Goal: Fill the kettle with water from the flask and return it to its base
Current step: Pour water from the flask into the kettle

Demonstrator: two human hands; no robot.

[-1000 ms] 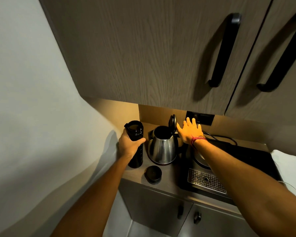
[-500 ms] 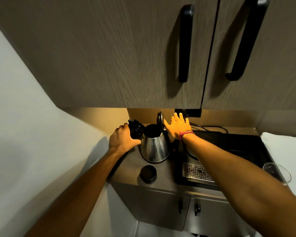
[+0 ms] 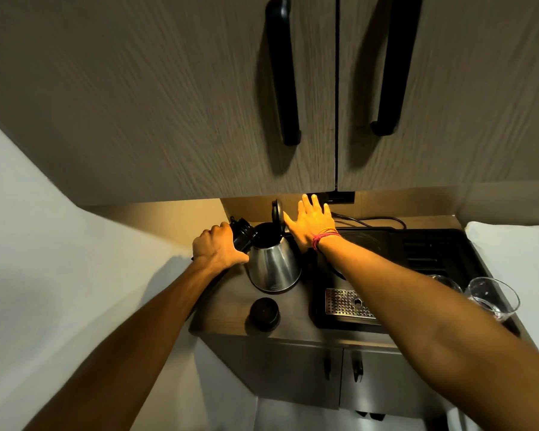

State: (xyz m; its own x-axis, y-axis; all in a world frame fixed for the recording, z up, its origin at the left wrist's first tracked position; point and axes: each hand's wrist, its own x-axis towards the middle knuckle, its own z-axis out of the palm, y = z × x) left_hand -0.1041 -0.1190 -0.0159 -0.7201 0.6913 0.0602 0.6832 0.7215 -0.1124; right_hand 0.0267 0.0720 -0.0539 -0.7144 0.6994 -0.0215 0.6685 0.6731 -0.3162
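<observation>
Left hand [image 3: 219, 248] fingers gripping flask [image 3: 241, 234], tipping it into open kettle [image 3: 273, 262] on counter [image 3: 227, 303]. Right hand [image 3: 312, 222] fingers spread, bracing lid [image 3: 277, 212]. Pouring underway; return to base pending.

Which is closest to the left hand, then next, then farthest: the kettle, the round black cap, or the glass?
1. Kettle: just right of the left hand.
2. Cap: nearer the counter's front edge.
3. Glass: far right.
</observation>
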